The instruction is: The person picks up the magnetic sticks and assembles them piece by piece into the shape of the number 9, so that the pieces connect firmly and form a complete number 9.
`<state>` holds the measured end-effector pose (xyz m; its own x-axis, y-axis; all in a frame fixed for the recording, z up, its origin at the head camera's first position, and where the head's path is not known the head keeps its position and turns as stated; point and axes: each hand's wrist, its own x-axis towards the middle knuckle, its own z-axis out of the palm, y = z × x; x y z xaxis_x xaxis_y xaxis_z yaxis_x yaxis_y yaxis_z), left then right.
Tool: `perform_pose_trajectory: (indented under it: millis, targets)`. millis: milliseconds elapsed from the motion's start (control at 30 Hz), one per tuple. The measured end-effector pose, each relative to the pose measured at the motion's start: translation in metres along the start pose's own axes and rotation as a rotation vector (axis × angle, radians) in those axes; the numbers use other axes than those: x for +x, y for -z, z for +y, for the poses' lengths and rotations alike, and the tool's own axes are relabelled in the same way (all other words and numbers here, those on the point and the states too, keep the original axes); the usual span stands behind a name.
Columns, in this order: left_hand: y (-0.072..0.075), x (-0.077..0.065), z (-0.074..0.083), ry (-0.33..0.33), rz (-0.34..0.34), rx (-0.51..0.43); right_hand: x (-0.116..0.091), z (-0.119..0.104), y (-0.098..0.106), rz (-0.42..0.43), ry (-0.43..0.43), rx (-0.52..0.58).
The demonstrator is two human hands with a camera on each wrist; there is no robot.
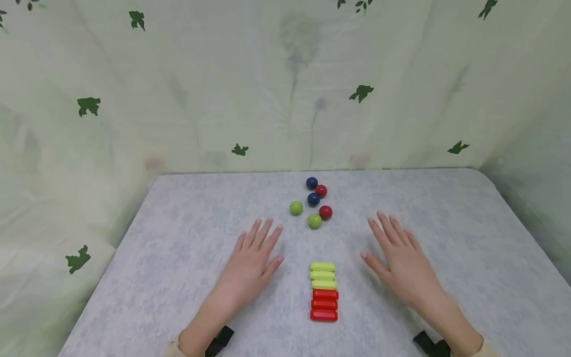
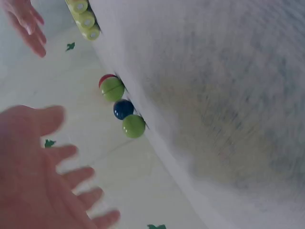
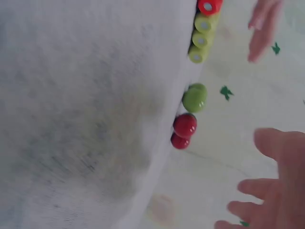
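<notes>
- Balls and short bars lie at the middle of the desk, right of the left hand and left of the right hand.
- At far left, the slanting side edge of the desk leaves wide open room beside the left hand.
- The left hand has straight, slightly spread fingers with the thumb apart; this grip has hold of nothing and seems to hover.
- Two green balls: the left one stands apart, near the left fingertips. For lifting it, I judge a soft pinch from two sides is best, because a push could roll it.
- Two blue balls: the farther is near the back edge and the wall cloth, so fingers should rather come from above.
- The bars make one column: yellow-green bars farther, red bars nearer. Their long sides lie close together, so holding one by its ends may disturb its neighbours less.
- Two red balls: one beside the farther blue, one beside the nearer green; whether they touch, I cannot tell.
- The right hand also is spread, fingers extended, its grip without any thing.
- At far right, open room reaches to the slanting edge.
</notes>
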<state>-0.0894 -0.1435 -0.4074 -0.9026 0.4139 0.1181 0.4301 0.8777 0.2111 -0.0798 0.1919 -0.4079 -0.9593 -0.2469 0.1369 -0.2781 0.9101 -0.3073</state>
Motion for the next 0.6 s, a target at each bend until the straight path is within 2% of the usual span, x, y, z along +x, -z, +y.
perform_pose_trajectory:
  millis: [133,233,300,400,500,600]
  targets:
    - [0.002,0.006,0.006,-0.104,0.005,-0.232,0.001,-0.005,-0.002,0.112,0.071,0.084]
    - [0.0,0.011,0.008,-0.099,-0.034,-0.408,0.001,-0.012,-0.005,0.127,0.087,0.19]
    - [-0.003,0.017,0.01,-0.085,-0.091,-0.517,0.002,-0.017,-0.007,0.099,0.073,0.282]
    - [-0.008,0.026,0.012,-0.042,-0.189,-0.653,0.004,-0.024,-0.012,0.006,0.024,0.414]
    - [-0.013,0.035,0.014,-0.018,-0.261,-0.735,0.009,-0.03,-0.017,-0.105,-0.029,0.523]
    - [-0.019,0.039,0.018,-0.018,-0.289,-0.755,0.014,-0.034,-0.022,-0.197,-0.023,0.584]
